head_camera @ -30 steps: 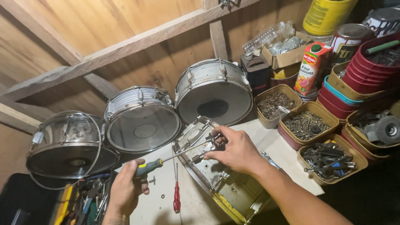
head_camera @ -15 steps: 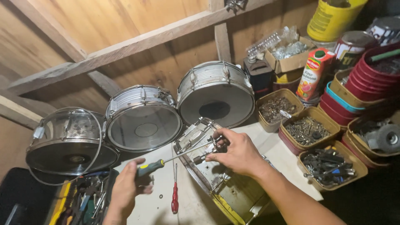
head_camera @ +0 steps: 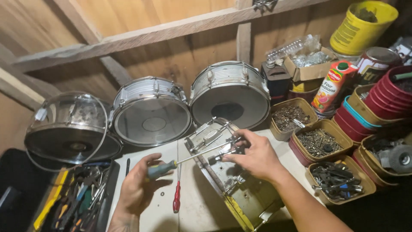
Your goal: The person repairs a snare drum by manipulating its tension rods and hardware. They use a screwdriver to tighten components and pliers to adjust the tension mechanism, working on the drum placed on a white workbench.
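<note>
Rough plank wall and slanting beams across the top of the frame, white tabletop (head_camera: 197, 215) below.

At lower centre, lying on its side on that tabletop: metal drum shell (head_camera: 240, 193), open rim turned toward the upper left, chrome lugs along its upper edge. Just at that edge, right of centre: right hand (head_camera: 257, 157), fingertips pinched together on a small dark fitting (head_camera: 216, 158). Meeting it from the left: long screwdriver (head_camera: 195, 154), shaft slanting up to the right. At lower left of centre: left hand (head_camera: 137, 189), fingers curled shut around the screwdriver's blue-green handle, thumb on top.

Against the views of a second and half a second ago, hardly any change: same grip on the handle, same pinch at the rim, shaft at the same slant, shell unmoved; only a slight drift of the camera. By the look of it, slow work at one fitting, tool and fingers kept in place throughout.

Just below the shaft, flat on the tabletop and untouched as before: red-handled screwdriver (head_camera: 176, 201). At the lower left corner: open toolbox (head_camera: 113, 182) crowded with hand tools. Behind, leaning on the wall: clear-shelled drum (head_camera: 64, 124) at the left, white drum (head_camera: 150, 114) at the centre, silver drum (head_camera: 231, 94) beside it. At the right edge: tubs of screws (head_camera: 319, 141) and other hardware, juice carton (head_camera: 332, 86), stacked red bowls (head_camera: 392, 96), yellow bucket (head_camera: 360, 25) in the upper right corner.
</note>
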